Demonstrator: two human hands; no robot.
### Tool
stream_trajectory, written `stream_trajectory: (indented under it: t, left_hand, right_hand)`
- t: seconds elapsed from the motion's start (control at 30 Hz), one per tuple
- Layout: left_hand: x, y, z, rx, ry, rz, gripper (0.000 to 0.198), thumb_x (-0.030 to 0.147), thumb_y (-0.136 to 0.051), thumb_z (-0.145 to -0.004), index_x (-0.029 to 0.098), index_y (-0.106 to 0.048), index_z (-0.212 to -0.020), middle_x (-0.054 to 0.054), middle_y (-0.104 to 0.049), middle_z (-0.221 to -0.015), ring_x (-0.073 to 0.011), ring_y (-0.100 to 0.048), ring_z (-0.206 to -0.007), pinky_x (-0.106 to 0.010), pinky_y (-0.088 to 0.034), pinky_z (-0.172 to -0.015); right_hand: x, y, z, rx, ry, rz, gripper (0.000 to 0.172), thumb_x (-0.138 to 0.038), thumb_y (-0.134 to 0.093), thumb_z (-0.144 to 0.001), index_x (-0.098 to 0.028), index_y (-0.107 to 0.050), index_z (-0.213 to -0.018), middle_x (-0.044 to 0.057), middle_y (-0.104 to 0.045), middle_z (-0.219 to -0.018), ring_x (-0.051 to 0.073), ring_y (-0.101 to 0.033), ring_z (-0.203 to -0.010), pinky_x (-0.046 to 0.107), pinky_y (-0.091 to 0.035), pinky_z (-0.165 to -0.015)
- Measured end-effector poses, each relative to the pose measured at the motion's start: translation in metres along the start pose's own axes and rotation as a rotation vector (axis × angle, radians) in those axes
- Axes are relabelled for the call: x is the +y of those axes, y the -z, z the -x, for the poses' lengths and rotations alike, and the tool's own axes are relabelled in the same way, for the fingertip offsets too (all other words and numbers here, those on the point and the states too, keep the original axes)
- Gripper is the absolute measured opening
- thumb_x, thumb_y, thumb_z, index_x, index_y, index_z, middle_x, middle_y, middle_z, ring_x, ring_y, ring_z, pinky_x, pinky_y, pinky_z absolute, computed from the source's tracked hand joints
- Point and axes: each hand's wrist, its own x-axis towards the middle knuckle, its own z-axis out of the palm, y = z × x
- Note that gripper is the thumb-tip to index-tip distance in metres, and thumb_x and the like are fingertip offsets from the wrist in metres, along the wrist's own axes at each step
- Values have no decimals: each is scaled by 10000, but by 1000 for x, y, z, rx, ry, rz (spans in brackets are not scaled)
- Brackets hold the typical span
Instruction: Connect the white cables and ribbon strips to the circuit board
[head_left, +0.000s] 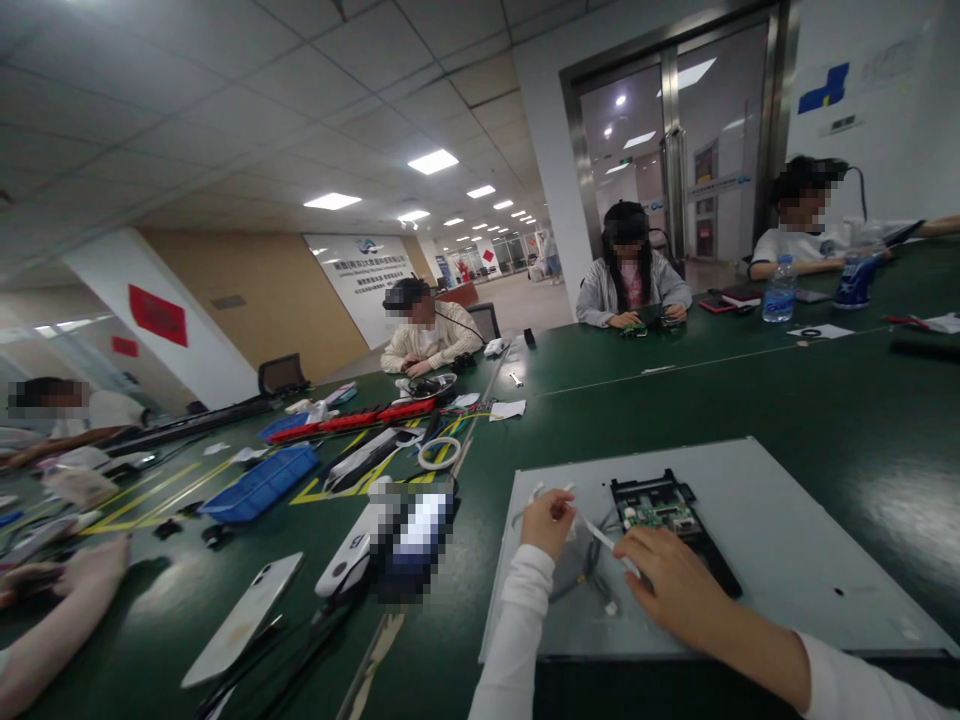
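Left hand: your left hand (547, 522) is pinched narrow, thumb against fingers, on one end of the white flat cable (600, 537).
Right hand: your right hand (670, 583) is curled low, knuckles up, with the cable's other end running in under the thumb. It looks gripped, though the fingertips are hidden from view.
Cable: one strip, stretched between your two hands, slanting down from left to right.
Under the hands: a loose tangle of thin wires (591, 585) lies beneath the cable, ending in one small white connector (611, 607).
Circuit board: one green circuit board (661, 516) sits just beyond your right hand, inside one black frame (651, 489). Your right hand covers the frame's near edge.
Panel: one grey panel (795, 530) carries all of this and lies flat on the green surface (750, 390).
To your left: a blurred-out device, one white phone (244, 618) face down, one blue bin (261, 485), one roll of tape (439, 452) and a red power strip (352, 420).
Co-workers: another person's hand (97, 565) rests on the surface at far left, well apart from yours. Four people sit around the far sides.
Far right: one clear water bottle (780, 288) stands upright.
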Motion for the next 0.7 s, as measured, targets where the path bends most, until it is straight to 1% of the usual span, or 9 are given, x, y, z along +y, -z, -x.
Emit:
stream_trajectory:
  t: [0.13, 0.3, 0.57, 0.7]
  left_hand:
    - [-6, -2, -1, 30, -62, -191, 201, 77, -531, -659, 161, -595, -830, 18, -555, -653, -82, -500, -592, -207, -409, -622]
    - [-4, -5, 1, -7, -70, -326, 215, 77, -550, -662, 173, -590, -851, 21, -545, -665, -83, -486, -600, -200, -387, -628]
    - [-2, -8, 3, -28, -38, -408, 237, 78, -538, -680, 198, -576, -882, 7, -537, -759, -92, -492, -666, -198, -378, -650]
    - [7, -7, 6, -24, -16, -429, 218, 103, -542, -699, 205, -567, -890, -11, -518, -893, -88, -499, -683, -198, -382, -648]
  right_hand:
    - [2, -5, -1, -18, 47, 111, 178, -117, -427, -792, -216, -559, -861, 0, -558, -848, 150, -472, -820, 307, -275, -775]
    - [7, -13, -2, -40, 98, 185, 168, -128, -419, -817, -214, -563, -806, -7, -561, -796, 140, -473, -772, 297, -261, -739]
    - [6, -12, 0, -37, 121, 199, 158, -131, -422, -822, -205, -558, -793, -3, -558, -791, 133, -469, -774, 289, -243, -738]
    - [6, -12, 0, -39, 124, 206, 159, -133, -424, -821, -207, -559, -782, -6, -554, -787, 130, -465, -772, 287, -239, -736]
